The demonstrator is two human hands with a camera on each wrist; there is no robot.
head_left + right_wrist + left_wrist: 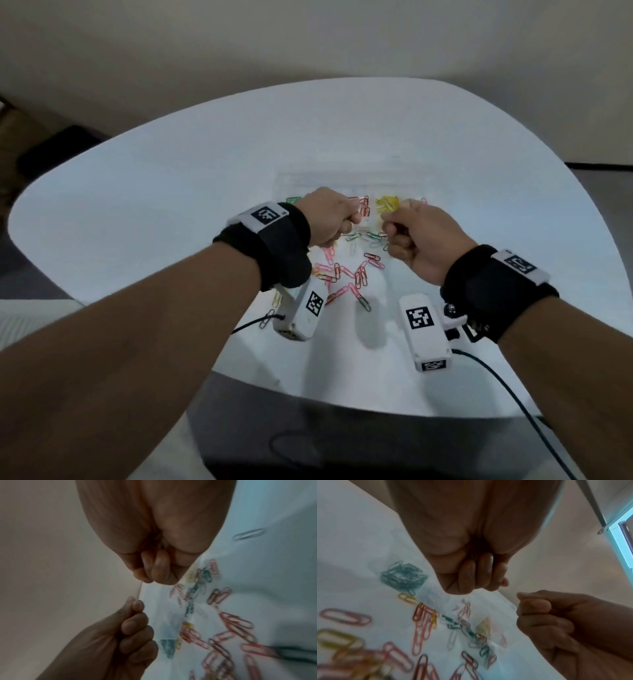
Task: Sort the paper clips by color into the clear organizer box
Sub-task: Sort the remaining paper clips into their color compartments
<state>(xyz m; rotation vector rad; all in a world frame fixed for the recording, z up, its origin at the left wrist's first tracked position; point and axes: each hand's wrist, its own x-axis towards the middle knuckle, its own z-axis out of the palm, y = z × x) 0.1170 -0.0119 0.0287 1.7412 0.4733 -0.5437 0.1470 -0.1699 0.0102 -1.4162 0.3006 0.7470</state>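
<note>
The clear organizer box (352, 178) lies mid-table with green clips (293, 199), red clips (364, 205) and yellow clips (387, 204) in separate compartments. My left hand (354, 218) and right hand (387, 224) hover at its near side, fingers curled, thumb against forefinger. In both wrist views a thin clear edge (506, 599) (139, 591) of the box runs from one pinch to the other. Whether that edge is a lid or a wall I cannot tell. Loose pink and red clips (356, 277) lie scattered on the white table (171, 205) below my hands.
A short row of green clips (363, 235) sits just in front of the box, and a dark clip (364, 303) lies nearer me. White camera modules (301, 315) (424, 335) hang under my wrists, with cables trailing over the table's near edge (308, 397).
</note>
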